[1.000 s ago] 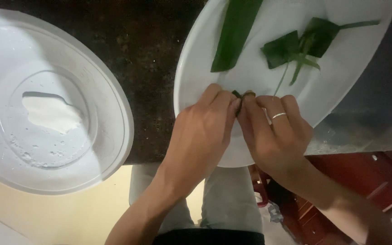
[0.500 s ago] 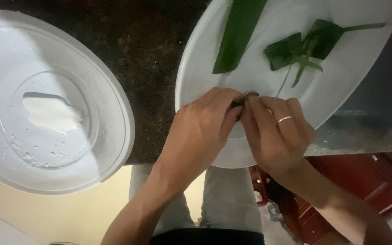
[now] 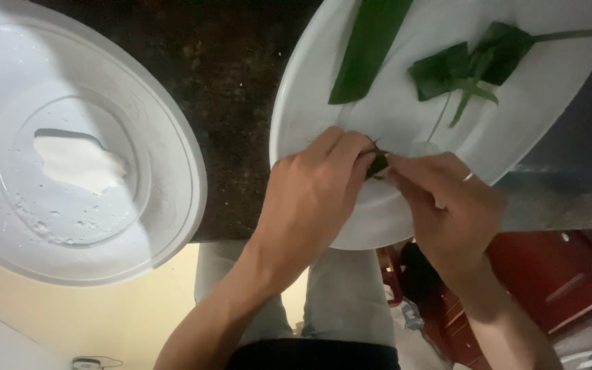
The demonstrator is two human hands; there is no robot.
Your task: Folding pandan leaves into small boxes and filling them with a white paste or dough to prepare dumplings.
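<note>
I see my left hand (image 3: 316, 188) and right hand (image 3: 447, 199) meeting fingertip to fingertip, both pinched shut on a small folded green leaf piece (image 3: 378, 163) over the near rim of the white plate (image 3: 296, 123). The piece sits directly between them, equally close to each; its long axis I cannot tell

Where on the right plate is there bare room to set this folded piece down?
Bare white on the right plate near its right rim, below the folded leaves. Crowded: the near edge, where left hand and right hand pinch the small leaf piece.
</note>
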